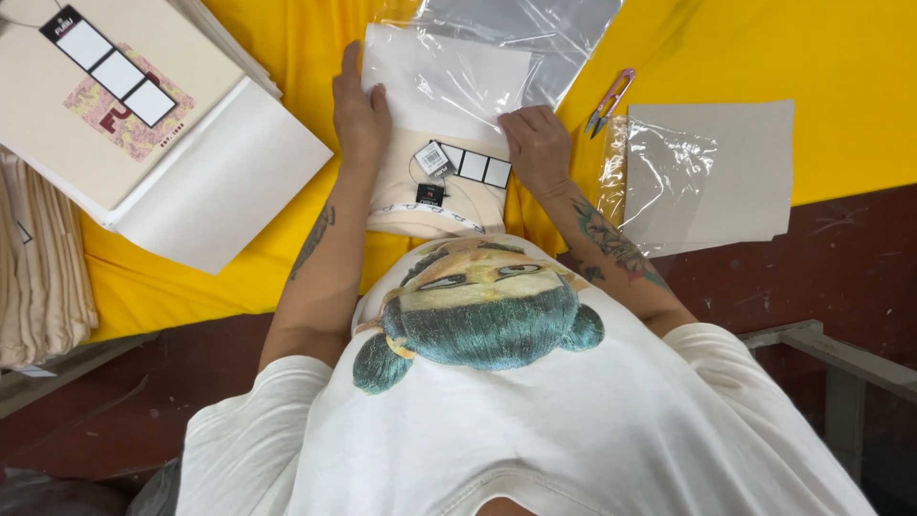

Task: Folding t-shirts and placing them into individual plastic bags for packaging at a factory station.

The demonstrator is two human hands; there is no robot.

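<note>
Nearest the camera: the person's own white T-shirt with a cartoon face print, filling the lower frame. Beyond it, a desk covered in yellow cloth.

Far left, a stack of folded cream garments hangs over the desk edge. Next to it, a pile of folded cream shirts topped by white paper sheets, with a long black hang tag on the top shirt.

Centre: a folded cream shirt lies just beyond the person's chest, with a black-and-white hang tag on its front. A white paper sheet covers its upper part, and a clear plastic bag lies over and beyond that.

Left hand rests flat, fingers extended, on the left edge of the white sheet and shirt, pressing rather than gripping. Right hand has its fingers curled onto the right edge of the sheet, beside the tag; whether it pinches the sheet or only presses is unclear.

Right of the hands, pink thread snips lie on the cloth. Far right, grey cardboard sheets with a crinkled clear bag on top.
</note>
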